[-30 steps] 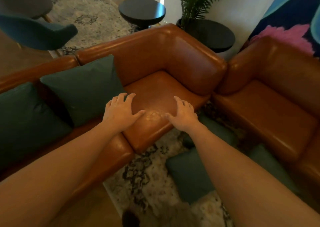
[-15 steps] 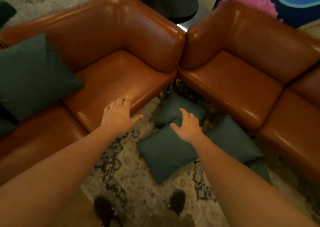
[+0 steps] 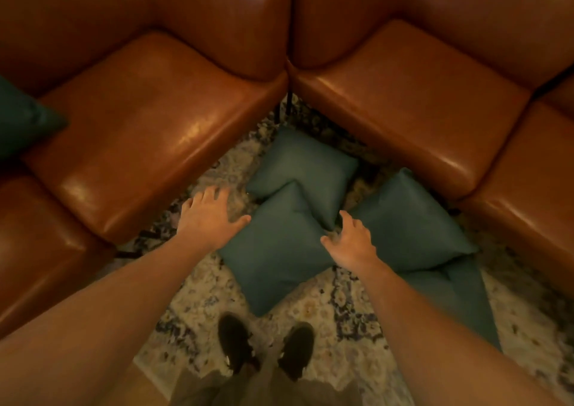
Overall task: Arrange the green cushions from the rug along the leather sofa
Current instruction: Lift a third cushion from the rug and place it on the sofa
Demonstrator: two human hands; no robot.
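Several green cushions lie on the patterned rug point(image 3: 202, 284) between two brown leather sofas. The nearest cushion point(image 3: 276, 250) lies diamond-wise in front of my feet and overlaps a second cushion point(image 3: 304, 163) behind it. A third cushion point(image 3: 407, 219) lies to the right, over a fourth cushion point(image 3: 459, 294). My left hand point(image 3: 208, 216) hovers open at the nearest cushion's left corner. My right hand point(image 3: 351, 238) reaches over its right corner with fingers loosely spread, holding nothing. Another green cushion point(image 3: 21, 120) sits on the left sofa point(image 3: 149, 107).
The right leather sofa point(image 3: 419, 95) meets the left one at a corner at top centre. My dark shoes point(image 3: 267, 343) stand on the rug just below the nearest cushion.
The view has tilted down from the sofa seat to the rug. Both hands have dropped from over the sofa's seat to either side of the nearest cushion.
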